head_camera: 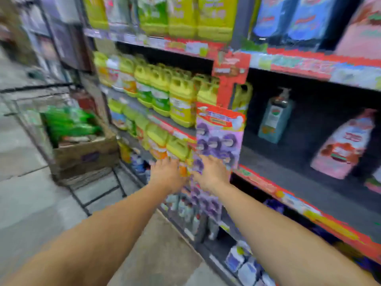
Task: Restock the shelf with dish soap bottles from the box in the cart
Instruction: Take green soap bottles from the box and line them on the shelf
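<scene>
Store shelving (313,65) with red price strips carries yellow jug-shaped dish soap bottles (181,104); label text is blurred, unreadable. Wire cart (26,112), left, holds a brown cardboard box (86,155) of green soap bottles (70,122). Left hand (167,174) and right hand (210,172) reach the lower yellow bottles; grip cannot be told.

— What's the box (86,155) made of?
— Brown cardboard, matt and a bit creased. The cart (37,112) around it is thin wire, metal by the look.
— And the bottles (181,100)?
— Yellow plastic, smooth, with glossy labels. The green packs (70,122) in the box shine like plastic film.
— The shelf (309,168)?
— Dark, matt boards. The floor (24,193) is dull grey tile.
</scene>
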Action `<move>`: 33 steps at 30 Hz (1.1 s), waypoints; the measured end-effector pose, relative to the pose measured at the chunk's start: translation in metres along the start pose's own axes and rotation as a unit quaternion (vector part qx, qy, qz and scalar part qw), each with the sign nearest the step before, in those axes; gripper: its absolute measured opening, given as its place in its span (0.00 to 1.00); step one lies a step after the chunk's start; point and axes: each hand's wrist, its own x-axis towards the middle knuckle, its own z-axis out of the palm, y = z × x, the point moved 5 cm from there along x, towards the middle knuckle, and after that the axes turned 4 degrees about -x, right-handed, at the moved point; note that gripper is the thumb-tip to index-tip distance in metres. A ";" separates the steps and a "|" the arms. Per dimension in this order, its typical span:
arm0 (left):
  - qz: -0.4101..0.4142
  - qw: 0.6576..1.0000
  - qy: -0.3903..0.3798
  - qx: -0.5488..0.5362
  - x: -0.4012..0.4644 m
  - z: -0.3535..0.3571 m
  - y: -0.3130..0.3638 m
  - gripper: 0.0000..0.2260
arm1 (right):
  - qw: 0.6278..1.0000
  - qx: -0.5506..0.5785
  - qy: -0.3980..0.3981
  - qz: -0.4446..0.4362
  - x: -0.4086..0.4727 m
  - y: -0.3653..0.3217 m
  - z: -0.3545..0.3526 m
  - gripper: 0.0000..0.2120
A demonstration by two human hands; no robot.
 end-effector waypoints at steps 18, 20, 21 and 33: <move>-0.327 0.941 0.085 0.009 0.005 -0.118 -0.417 0.34 | 0.960 0.053 -0.109 -0.253 0.152 -0.412 0.141 0.29; -0.327 0.941 0.090 0.004 0.033 -0.122 -0.443 0.33 | 0.960 0.061 -0.107 -0.253 0.187 -0.432 0.152 0.29; -0.326 0.941 0.091 -0.004 0.050 -0.125 -0.455 0.33 | 0.960 0.064 -0.108 -0.250 0.206 -0.441 0.155 0.29; -0.335 0.934 0.087 -0.086 0.214 -0.142 -0.571 0.31 | 0.967 0.050 -0.136 -0.208 0.400 -0.520 0.197 0.28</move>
